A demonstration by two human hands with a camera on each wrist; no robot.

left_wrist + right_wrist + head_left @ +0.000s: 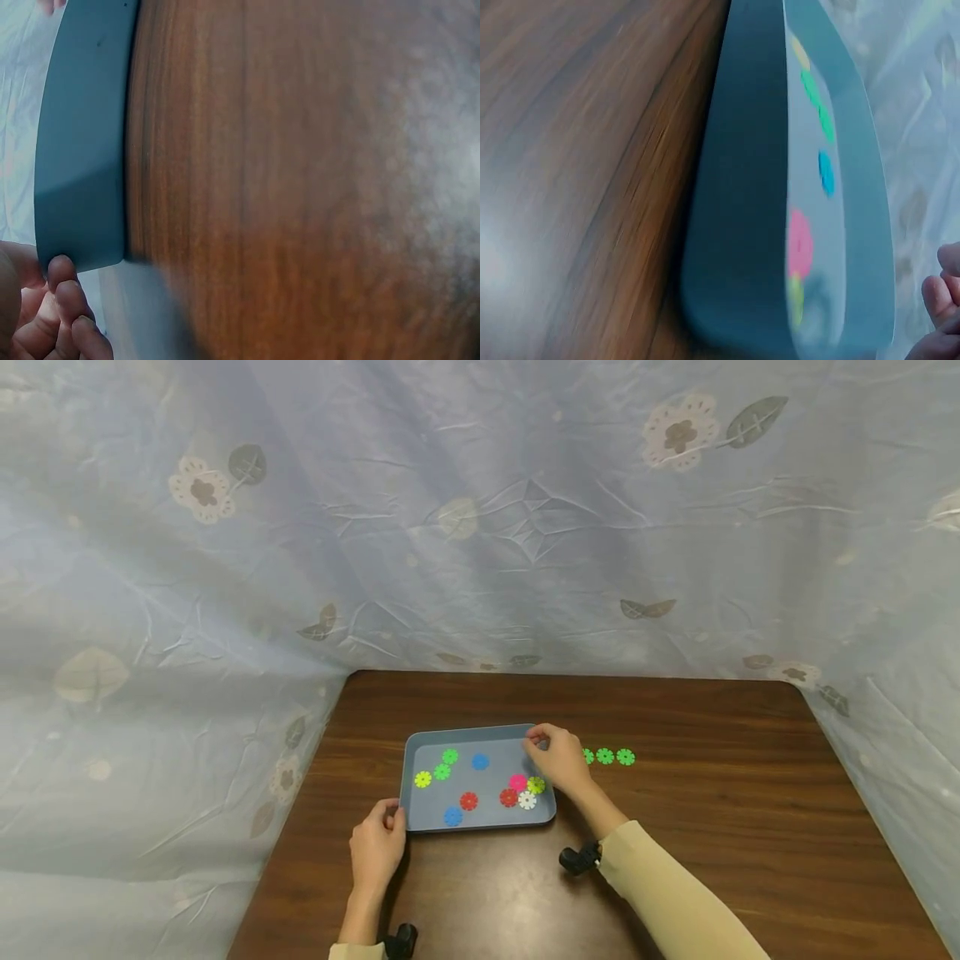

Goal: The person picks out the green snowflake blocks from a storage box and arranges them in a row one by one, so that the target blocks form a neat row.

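A shallow grey-blue tray point(480, 824) lies on the table with several notched plastic snowflake discs scattered in it. My left hand point(377, 847) grips the tray's near left corner; the left wrist view has its fingertips point(64, 270) against the outer wall. Over the tray's far right part is my right hand point(561, 760), fingers bent and nothing visible between them. Closest to it inside are a pink disc point(518, 782) and a yellow disc point(536, 785). Two green discs point(450, 757) and a blue disc point(480, 762) lie farther left.
Right of the tray, green discs point(626, 757) form a short row on the brown wooden table point(720, 827), the nearest partly behind my right hand. A pale flowered sheet point(480, 527) hangs behind the table and along both sides.
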